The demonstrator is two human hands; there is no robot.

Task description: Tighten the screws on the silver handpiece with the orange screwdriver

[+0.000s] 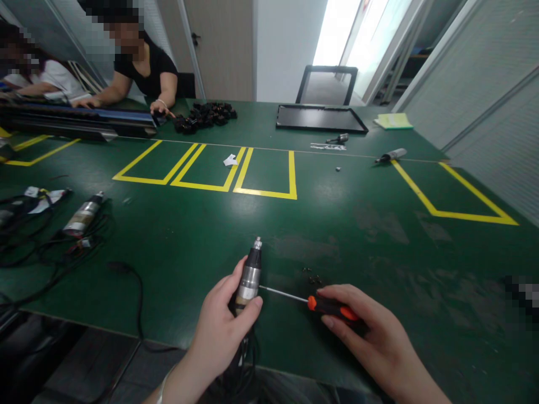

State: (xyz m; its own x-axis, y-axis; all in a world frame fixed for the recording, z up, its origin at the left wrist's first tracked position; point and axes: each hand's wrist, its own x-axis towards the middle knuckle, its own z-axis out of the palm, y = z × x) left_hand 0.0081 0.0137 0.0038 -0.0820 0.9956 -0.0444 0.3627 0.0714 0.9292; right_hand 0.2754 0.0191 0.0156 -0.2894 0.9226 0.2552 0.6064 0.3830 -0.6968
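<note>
An electric screwdriver [251,275] with a silver and black barrel stands tilted, tip up, in my left hand [223,314], whose fingers wrap round its body. Its black cable hangs below, over the table's front edge. My right hand [366,325] is closed on the black and orange handle of a screwdriver [332,308]. The thin shaft points left, its tip at the side of the silver barrel. Several small dark screws [314,279] lie on the green table [177,258] just beyond the right hand.
At the left lie another electric screwdriver [84,215] and tangled black cables [25,247]. Yellow tape rectangles [265,194] mark the table. Farther back are a black frame panel [322,118], a pile of black parts [206,116], a grey-handled tool [391,156] and two people seated at the left.
</note>
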